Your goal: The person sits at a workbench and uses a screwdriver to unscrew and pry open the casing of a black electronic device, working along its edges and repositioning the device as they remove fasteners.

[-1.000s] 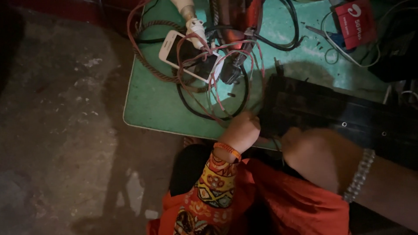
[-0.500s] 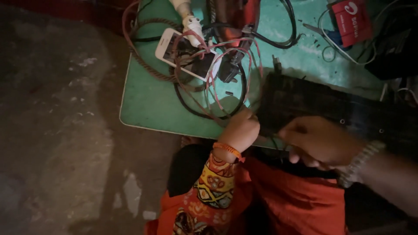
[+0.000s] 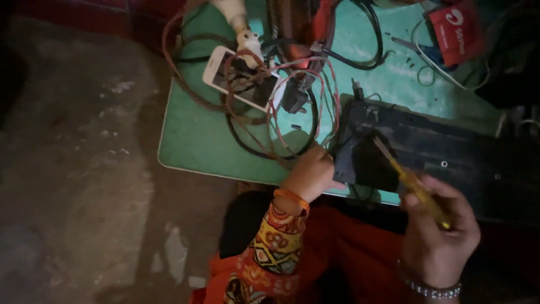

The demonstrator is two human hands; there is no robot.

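**Screwdriver raised over the dark panel**

Dim concrete floor [image 3: 73,186] fills the left side; beside it a green tabletop [image 3: 197,146] carries a white phone [image 3: 239,79] tangled in red and black cables [image 3: 270,121], with a red packet [image 3: 457,31] at the far right corner; a long dark panel [image 3: 439,160] lies across the table's near right part.

Left hand [image 3: 310,175], wrist in an orange bangle and patterned sleeve, reaches up from below; its fingers are curled against the left end of the dark panel, gripping its edge. Right hand [image 3: 439,225], wearing a beaded bracelet, sits low at the right, closed around the handle of a yellow screwdriver [image 3: 413,183]; the shaft slants up and left, its tip on the panel's left portion.

Compared with half a second earlier: the left hand stays at the same panel edge; the right hand, then lying low across the panel's near edge with no tool visible, has drawn back toward the body and now shows the screwdriver angled at the panel.
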